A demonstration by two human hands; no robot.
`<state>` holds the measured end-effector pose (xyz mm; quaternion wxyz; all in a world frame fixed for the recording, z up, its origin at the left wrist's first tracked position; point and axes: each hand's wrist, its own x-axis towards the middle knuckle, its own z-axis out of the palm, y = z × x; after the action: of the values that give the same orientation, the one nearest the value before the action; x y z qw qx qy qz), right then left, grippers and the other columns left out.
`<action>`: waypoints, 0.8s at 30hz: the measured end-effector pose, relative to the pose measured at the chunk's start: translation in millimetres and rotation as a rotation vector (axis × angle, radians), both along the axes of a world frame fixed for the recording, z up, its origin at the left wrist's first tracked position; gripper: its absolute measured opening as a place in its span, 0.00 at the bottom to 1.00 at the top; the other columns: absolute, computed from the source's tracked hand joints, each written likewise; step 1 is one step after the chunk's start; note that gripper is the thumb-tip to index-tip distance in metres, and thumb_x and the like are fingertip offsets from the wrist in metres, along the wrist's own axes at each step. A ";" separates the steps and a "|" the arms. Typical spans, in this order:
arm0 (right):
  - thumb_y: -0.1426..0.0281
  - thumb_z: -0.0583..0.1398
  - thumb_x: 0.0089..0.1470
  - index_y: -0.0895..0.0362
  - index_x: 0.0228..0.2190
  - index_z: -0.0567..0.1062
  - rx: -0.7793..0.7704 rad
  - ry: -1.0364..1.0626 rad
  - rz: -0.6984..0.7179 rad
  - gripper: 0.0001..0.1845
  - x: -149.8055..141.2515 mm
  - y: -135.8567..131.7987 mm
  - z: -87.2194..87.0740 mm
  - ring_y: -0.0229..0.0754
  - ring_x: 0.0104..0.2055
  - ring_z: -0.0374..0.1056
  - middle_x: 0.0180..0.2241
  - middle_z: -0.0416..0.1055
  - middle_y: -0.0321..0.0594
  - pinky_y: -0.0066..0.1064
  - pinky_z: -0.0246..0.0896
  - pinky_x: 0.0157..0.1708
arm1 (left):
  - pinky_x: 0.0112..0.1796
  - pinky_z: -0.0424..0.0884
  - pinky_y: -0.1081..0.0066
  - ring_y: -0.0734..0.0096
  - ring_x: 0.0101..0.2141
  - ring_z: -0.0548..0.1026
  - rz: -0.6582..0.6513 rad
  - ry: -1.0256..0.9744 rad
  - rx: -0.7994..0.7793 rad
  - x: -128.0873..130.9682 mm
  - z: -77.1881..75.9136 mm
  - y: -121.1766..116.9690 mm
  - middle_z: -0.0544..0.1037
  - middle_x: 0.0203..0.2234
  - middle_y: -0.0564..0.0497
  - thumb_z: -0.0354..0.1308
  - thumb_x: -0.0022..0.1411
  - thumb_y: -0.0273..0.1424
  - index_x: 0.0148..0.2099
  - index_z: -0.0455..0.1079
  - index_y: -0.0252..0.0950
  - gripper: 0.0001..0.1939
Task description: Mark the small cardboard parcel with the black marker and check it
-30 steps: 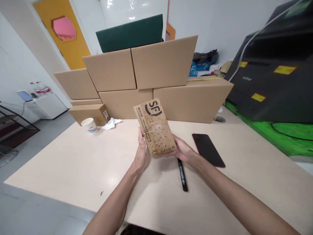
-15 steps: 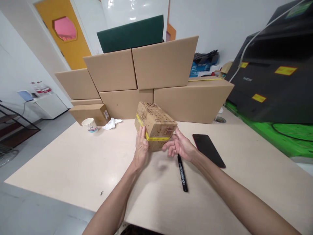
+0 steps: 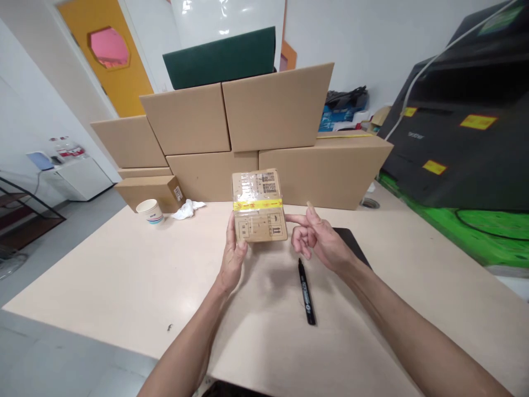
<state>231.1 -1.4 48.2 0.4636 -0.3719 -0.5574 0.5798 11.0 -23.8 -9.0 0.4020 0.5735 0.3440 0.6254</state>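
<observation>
A small printed cardboard box (image 3: pixel 259 205) with a yellow tape band and clear tape over a label is held above the table. My left hand (image 3: pixel 232 258) grips its lower left edge. My right hand (image 3: pixel 320 239) is just to the right of the box, fingers spread; its index fingertip reaches the box's right side. A black marker (image 3: pixel 306 289) lies on the table below my right hand. A dark phone (image 3: pixel 354 248) lies partly hidden behind my right hand.
Large cardboard boxes (image 3: pixel 273 110) are stacked along the far side of the beige table (image 3: pixel 124 275), with a green board (image 3: pixel 221 58) on top. A paper cup (image 3: pixel 150 211) and crumpled tissue (image 3: pixel 188 209) sit at the left. A black machine (image 3: pixel 467 116) stands at the right.
The box was turned over in my hands, from its logo face to the face with yellow tape and label. My right hand let go and now has its fingers spread beside it.
</observation>
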 end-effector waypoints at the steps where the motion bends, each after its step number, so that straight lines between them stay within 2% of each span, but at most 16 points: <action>1: 0.32 0.53 0.54 0.63 0.47 0.81 0.026 -0.013 -0.007 0.48 -0.1 -1.9 1.6 0.36 0.13 0.57 0.15 0.71 0.39 0.31 0.50 0.15 | 0.71 0.46 0.55 0.54 0.74 0.48 0.002 -0.008 0.006 0.7 0.5 0.0 0.51 0.75 0.48 0.56 0.68 0.53 0.76 0.49 0.50 0.40; 6: 0.34 0.54 0.55 0.65 0.51 0.80 0.061 -0.049 -0.029 0.48 -0.7 -5.6 2.0 0.36 0.14 0.60 0.17 0.71 0.37 0.31 0.53 0.17 | 0.71 0.48 0.55 0.51 0.73 0.50 0.034 -0.072 0.000 3.0 1.5 0.6 0.55 0.74 0.48 0.60 0.65 0.53 0.73 0.55 0.50 0.40; 13: 0.35 0.57 0.54 0.64 0.43 0.82 0.079 -0.089 -0.099 0.43 -0.7 -5.1 1.4 0.35 0.16 0.61 0.18 0.71 0.37 0.31 0.52 0.19 | 0.71 0.47 0.55 0.53 0.74 0.49 -0.015 -0.068 -0.041 2.4 2.9 -0.4 0.52 0.75 0.48 0.59 0.67 0.49 0.73 0.53 0.49 0.37; 16: 0.38 0.58 0.56 0.62 0.44 0.81 0.085 -0.108 -0.102 0.39 -3.2 -8.3 1.1 0.34 0.17 0.61 0.20 0.71 0.36 0.30 0.53 0.20 | 0.71 0.48 0.54 0.52 0.73 0.51 0.038 -0.035 -0.005 4.7 8.3 -3.3 0.54 0.74 0.45 0.59 0.67 0.51 0.72 0.55 0.48 0.37; 19: 0.40 0.58 0.58 0.60 0.44 0.80 0.103 -0.135 -0.076 0.36 -7.1 -12.1 -1.4 0.34 0.18 0.61 0.21 0.71 0.36 0.30 0.55 0.21 | 0.69 0.52 0.51 0.49 0.70 0.57 0.094 -0.028 0.000 7.1 14.9 -6.5 0.61 0.70 0.42 0.60 0.65 0.54 0.69 0.59 0.45 0.37; 21: 0.41 0.58 0.58 0.60 0.48 0.79 0.104 -0.143 -0.053 0.36 -10.1 -14.6 -4.0 0.35 0.18 0.61 0.21 0.71 0.35 0.30 0.55 0.21 | 0.69 0.53 0.50 0.49 0.69 0.59 0.119 -0.010 -0.001 7.3 17.4 -7.7 0.63 0.68 0.41 0.59 0.66 0.54 0.68 0.60 0.44 0.36; 24: 0.42 0.59 0.58 0.61 0.59 0.72 0.072 -0.133 -0.043 0.41 -15.3 -19.4 -7.8 0.35 0.18 0.60 0.22 0.71 0.34 0.31 0.56 0.22 | 0.70 0.50 0.52 0.51 0.71 0.54 0.204 0.061 0.004 5.0 15.7 -7.1 0.60 0.69 0.43 0.55 0.69 0.53 0.69 0.59 0.45 0.33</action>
<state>215.7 -20.8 40.5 0.4509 -0.4043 -0.5994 0.5234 16.0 -30.9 6.7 0.3243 0.5551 0.4117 0.6459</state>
